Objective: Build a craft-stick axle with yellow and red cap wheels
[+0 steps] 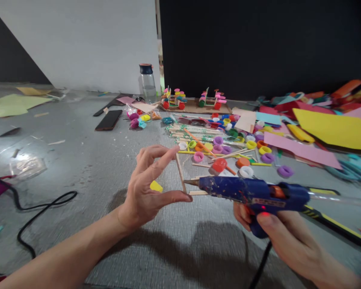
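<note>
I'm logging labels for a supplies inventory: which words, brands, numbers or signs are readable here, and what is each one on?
No text is readable.
Glue gun: the pale label on its side is too small and blurred to read.
Piled sticks: green marks, possibly print, too small to read.

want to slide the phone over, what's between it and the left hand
Only grey surface with pale specks lies between the left hand and the phone, as the head view shows.
</note>
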`<state>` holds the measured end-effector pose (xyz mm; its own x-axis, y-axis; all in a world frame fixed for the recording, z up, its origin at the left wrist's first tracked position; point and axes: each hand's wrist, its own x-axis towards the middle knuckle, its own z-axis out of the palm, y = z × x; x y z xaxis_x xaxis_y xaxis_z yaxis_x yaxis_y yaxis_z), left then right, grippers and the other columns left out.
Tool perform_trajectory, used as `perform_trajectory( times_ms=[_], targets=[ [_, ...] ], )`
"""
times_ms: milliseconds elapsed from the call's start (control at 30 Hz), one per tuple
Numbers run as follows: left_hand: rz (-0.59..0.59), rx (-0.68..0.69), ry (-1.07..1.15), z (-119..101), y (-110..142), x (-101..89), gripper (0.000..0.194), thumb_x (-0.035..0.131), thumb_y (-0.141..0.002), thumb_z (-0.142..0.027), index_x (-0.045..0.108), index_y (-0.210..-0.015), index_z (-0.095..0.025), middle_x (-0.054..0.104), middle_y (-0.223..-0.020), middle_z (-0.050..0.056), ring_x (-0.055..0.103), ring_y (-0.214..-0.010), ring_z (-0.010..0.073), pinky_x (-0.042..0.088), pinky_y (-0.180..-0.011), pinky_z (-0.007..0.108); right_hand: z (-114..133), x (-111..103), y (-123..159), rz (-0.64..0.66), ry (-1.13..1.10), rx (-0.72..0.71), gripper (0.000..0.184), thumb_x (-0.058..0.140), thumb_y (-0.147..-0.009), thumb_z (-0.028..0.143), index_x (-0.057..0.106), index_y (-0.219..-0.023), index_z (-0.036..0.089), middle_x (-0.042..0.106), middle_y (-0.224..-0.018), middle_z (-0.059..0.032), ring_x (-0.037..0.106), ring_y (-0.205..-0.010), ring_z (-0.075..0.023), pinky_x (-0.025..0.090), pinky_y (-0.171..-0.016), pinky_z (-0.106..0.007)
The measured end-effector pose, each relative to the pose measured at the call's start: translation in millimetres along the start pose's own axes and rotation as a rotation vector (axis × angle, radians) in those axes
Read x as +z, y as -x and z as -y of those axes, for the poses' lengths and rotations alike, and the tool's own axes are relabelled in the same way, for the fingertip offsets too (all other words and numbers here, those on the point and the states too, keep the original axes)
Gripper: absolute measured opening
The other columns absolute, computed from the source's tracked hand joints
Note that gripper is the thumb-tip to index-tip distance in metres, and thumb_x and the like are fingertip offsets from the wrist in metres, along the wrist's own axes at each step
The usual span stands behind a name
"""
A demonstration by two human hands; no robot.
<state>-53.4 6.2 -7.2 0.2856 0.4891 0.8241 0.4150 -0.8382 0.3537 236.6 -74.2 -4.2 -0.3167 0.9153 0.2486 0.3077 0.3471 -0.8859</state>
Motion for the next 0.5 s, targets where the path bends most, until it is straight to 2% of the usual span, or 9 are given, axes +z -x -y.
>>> perform_trajectory(
  times_ms=[267, 400, 500],
  targets=[
    [-0.01, -0.022, -0.001, 1.8, 0.4, 0.2, 0.089, 0.079, -0.075, -0.061, 0.045, -0.153, -0.037, 0.06, -0.122, 0.007, 0.053, -0.115, 0.0253, 0.042, -0.105, 0.046, 1.6, 1.1, -1.1, 0.012, -0.043, 0.029, 0.037, 0.046, -0.103, 0.051, 0.064, -0.083, 0.026, 0.062, -0.073, -0.0014, 0.055, -0.063, -0.0181, 0.046, -0.055, -0.029],
    [-0.011, -0.015, -0.016, 1.7, 0.0, -0.6, 0.089, 0.078, -0.075, -0.063, 0.046, -0.153, -0.037, 0.061, -0.121, 0.006, 0.054, -0.114, 0.0254, 0.043, -0.103, 0.046, 3.6, 0.6, -1.0, -0.042, 0.011, -0.003, 0.036, 0.051, -0.101, 0.051, 0.067, -0.081, 0.026, 0.065, -0.072, -0.001, 0.058, -0.062, -0.0173, 0.049, -0.054, -0.027],
    [-0.017, -0.01, -0.021, 1.8, -0.3, -0.2, 0.088, 0.077, -0.075, -0.064, 0.046, -0.153, -0.037, 0.062, -0.121, 0.006, 0.054, -0.113, 0.0251, 0.044, -0.103, 0.046, 0.9, -0.2, 0.3, -0.076, 0.014, 0.029, 0.033, 0.055, -0.099, 0.05, 0.07, -0.081, 0.027, 0.066, -0.072, -0.0012, 0.059, -0.062, -0.0178, 0.049, -0.054, -0.028]
  ],
)
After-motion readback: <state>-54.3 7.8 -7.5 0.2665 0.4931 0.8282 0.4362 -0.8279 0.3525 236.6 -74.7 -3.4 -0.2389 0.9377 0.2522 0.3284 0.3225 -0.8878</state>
